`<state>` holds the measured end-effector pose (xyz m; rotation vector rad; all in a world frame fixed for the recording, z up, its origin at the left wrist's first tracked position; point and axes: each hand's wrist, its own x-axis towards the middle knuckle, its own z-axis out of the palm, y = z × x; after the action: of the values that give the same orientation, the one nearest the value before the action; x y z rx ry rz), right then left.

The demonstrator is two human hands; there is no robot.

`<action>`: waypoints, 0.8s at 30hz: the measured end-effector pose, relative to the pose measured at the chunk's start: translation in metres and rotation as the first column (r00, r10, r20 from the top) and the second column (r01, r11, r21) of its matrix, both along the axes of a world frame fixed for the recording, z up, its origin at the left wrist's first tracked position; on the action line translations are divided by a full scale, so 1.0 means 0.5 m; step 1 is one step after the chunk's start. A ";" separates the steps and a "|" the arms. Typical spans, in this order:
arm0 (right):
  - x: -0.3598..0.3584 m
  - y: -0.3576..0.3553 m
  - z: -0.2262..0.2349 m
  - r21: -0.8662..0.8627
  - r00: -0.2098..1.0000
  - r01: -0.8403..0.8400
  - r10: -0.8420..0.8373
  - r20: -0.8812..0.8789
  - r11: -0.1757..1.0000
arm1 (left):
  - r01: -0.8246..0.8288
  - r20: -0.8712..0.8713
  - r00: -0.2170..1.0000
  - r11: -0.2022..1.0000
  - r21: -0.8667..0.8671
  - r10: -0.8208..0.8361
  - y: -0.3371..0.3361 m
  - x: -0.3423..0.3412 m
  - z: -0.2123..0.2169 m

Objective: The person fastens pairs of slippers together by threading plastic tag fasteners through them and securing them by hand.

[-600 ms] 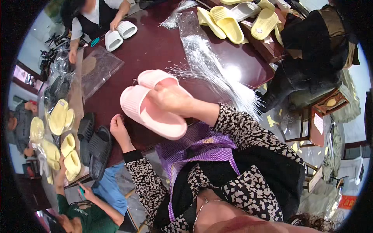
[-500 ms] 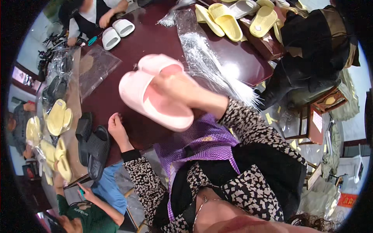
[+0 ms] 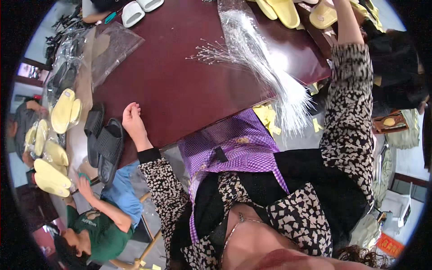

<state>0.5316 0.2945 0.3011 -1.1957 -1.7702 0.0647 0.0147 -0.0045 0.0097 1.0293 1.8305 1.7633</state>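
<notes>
Head view: right forearm point(image 3: 349, 27) stretches toward yellow slippers point(image 3: 325, 16), upper right; the right hand is out of view, its fingers untellable.
The left hand point(image 3: 133, 122), fingers loosely curled, empty, is beside black slippers point(image 3: 110, 150) near the counter point(image 3: 175, 85) edge; a nudge could tip them. White strands point(image 3: 288, 96) overhang, in the way; the right sleeve point(image 3: 347, 94) could drag them.

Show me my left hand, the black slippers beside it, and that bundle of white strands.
Left hand point(image 3: 133, 122): head view, middle of the hand.
Black slippers point(image 3: 110, 146): head view, nearer slipper's ribbed strap.
Bundle of white strands point(image 3: 265, 63): head view, middle of the strands.
</notes>
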 end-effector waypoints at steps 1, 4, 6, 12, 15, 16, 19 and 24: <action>0.000 0.008 -0.024 0.165 0.967 0.138 -0.169 0.193 0.977 | -0.002 0.004 1.000 1.000 0.003 0.002 0.001 -0.004 -0.002; -0.007 -0.070 -0.193 -0.032 0.961 -0.105 0.110 0.255 0.994 | -0.001 -0.196 0.980 0.999 -0.034 -0.006 0.004 -0.013 0.000; -0.090 -0.140 -0.291 -0.214 0.886 -0.323 0.374 0.275 0.922 | 0.025 -0.226 0.973 0.995 -0.098 -0.047 0.009 0.009 0.028; -0.192 -0.314 -0.393 -0.294 0.771 -0.219 0.350 0.532 0.930 | 0.426 -0.669 0.670 0.905 -0.008 -0.322 0.084 0.253 0.141; -0.233 -0.356 -0.365 -0.235 0.772 -0.221 0.317 0.551 0.947 | 0.610 -0.798 0.459 0.791 -0.036 -0.390 0.119 0.316 0.181; -0.222 -0.387 -0.359 -0.230 0.740 -0.214 0.311 0.596 0.949 | 0.632 -0.811 0.423 0.773 -0.056 -0.405 0.101 0.353 0.173; -0.229 -0.439 -0.332 -0.212 0.711 -0.187 0.281 0.645 0.959 | 0.662 -0.787 0.365 0.734 -0.156 -0.497 0.078 0.382 0.208; -0.223 -0.487 -0.327 -0.226 0.685 -0.189 0.293 0.667 0.956 | 0.648 -0.732 0.372 0.724 -0.235 -0.571 0.050 0.384 0.229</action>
<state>0.4199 0.0508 0.1374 -1.1512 -2.6350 -0.1325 0.2068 0.0207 0.1242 2.4213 1.3586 0.9522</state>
